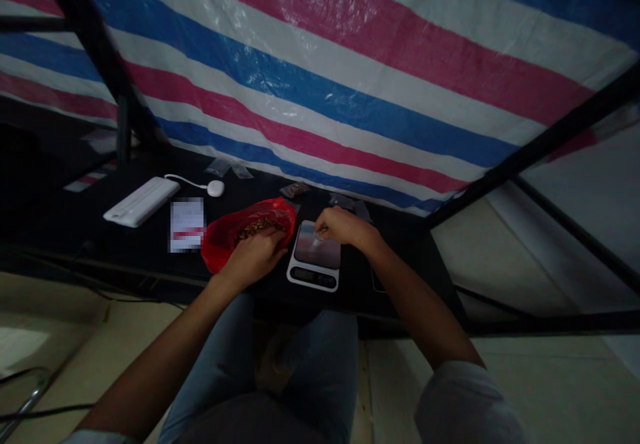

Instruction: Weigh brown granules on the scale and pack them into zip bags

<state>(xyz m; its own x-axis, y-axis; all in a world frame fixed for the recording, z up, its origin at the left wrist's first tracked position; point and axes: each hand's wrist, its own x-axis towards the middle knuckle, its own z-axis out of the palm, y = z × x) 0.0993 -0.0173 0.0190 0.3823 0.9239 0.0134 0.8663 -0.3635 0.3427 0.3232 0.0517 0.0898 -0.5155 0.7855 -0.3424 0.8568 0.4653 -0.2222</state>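
Observation:
A red plastic bag (216,237) lies open on the black table, holding a heap of small brown pieces (257,226) like beans or nuts. My left hand (257,252) reaches over the bag's near side onto the heap, its fingertips hidden among the pieces. To the right of the bag is a white kitchen scale (313,279) with a metal plate (325,255) and a dark display. Above the plate's far right side, my right hand (337,225) is closed in a pinch. A small pale spot shows under its fingertips; whether that is a held thing or a reflection is unclear.
Left of the bag are a blurred white-and-red packet (187,225), a white power bank (143,202) and a round white charger (215,189) on a cable. Small clear bags (295,190) lie along the back edge. A striped tarp (310,97) on a black frame rises behind the table.

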